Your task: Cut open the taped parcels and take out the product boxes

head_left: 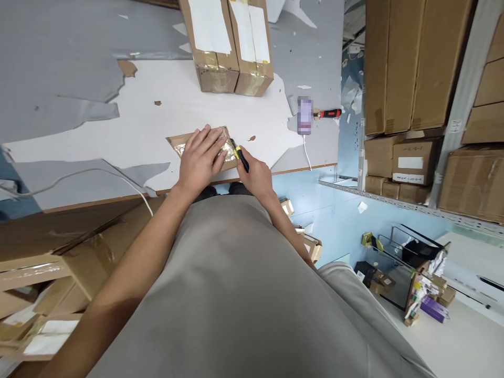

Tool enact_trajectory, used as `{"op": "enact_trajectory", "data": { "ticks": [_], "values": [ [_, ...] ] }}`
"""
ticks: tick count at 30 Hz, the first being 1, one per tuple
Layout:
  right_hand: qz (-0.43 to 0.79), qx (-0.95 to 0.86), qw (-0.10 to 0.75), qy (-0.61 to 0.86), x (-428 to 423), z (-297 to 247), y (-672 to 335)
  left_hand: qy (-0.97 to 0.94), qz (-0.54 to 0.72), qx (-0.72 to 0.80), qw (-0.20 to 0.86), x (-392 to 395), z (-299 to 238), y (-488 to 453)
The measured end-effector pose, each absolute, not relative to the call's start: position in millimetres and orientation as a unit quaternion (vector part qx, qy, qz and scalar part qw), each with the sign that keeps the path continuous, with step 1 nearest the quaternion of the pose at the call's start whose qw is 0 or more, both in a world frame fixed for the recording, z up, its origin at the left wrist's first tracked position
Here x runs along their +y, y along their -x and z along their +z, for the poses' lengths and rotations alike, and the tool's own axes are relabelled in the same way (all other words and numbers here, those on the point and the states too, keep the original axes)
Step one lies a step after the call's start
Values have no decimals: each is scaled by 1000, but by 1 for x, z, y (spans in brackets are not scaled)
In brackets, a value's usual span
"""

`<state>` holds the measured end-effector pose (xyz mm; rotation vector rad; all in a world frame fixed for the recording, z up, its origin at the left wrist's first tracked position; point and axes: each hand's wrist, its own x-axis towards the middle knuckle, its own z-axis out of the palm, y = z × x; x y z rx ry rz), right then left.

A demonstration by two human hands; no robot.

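Two hands on one small taped packet [178, 145], which lies flat on the bench [137, 115] near its front edge. Our left hand [202, 157] lies on it, fingers [208, 137] spread open, pressing down and gripping nothing. Our right hand [258, 176] is closed round a yellow-black knife [239, 153], its tip at the packet's right edge, just beside the left fingertips. Risk as we judge it: the tape is glossy, so a slip sends the blade into those fingertips. A deep cut could damage whatever is inside. Blade is too small to make out, so we cannot tell if it is extended. Left palm hides most of the packet. Phone [305, 115] further back is blurred.
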<state>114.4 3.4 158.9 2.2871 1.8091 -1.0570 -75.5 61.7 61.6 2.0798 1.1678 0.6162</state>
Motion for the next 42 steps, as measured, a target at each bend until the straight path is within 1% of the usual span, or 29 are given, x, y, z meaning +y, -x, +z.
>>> {"op": "enact_trajectory", "data": {
  "ticks": [9, 16, 19, 24, 30, 32, 34, 36, 38, 40, 42],
  "values": [
    [-283, 563, 175, -756, 22, 193, -81, -783, 258, 429, 368, 62, 57, 70],
    [-262, 536, 226, -770, 23, 210, -58, -785, 237, 433, 374, 62, 62, 65],
    [-270, 516, 232, -779, 17, 212, -58, -786, 233, 433, 375, 62, 63, 65],
    [-280, 501, 208, -792, 19, 208, -64, -773, 256, 428, 392, 64, 60, 65],
    [-320, 500, 186, -783, 2, 215, -72, -781, 269, 419, 377, 64, 56, 72],
    [-332, 509, 157, -779, -6, 217, -80, -783, 263, 421, 375, 63, 58, 78],
    [-342, 520, 94, -777, -12, 212, -94, -784, 253, 425, 374, 62, 60, 86],
    [-352, 517, 18, -780, -12, 195, -110, -785, 244, 434, 368, 58, 63, 99],
    [-373, 499, -41, -781, -4, 166, -126, -782, 238, 450, 360, 52, 64, 114],
    [-402, 481, -72, -776, 10, 129, -138, -774, 232, 475, 349, 42, 66, 131],
    [-422, 464, -77, -775, 27, 92, -143, -762, 226, 504, 337, 30, 69, 148]
  ]
}}
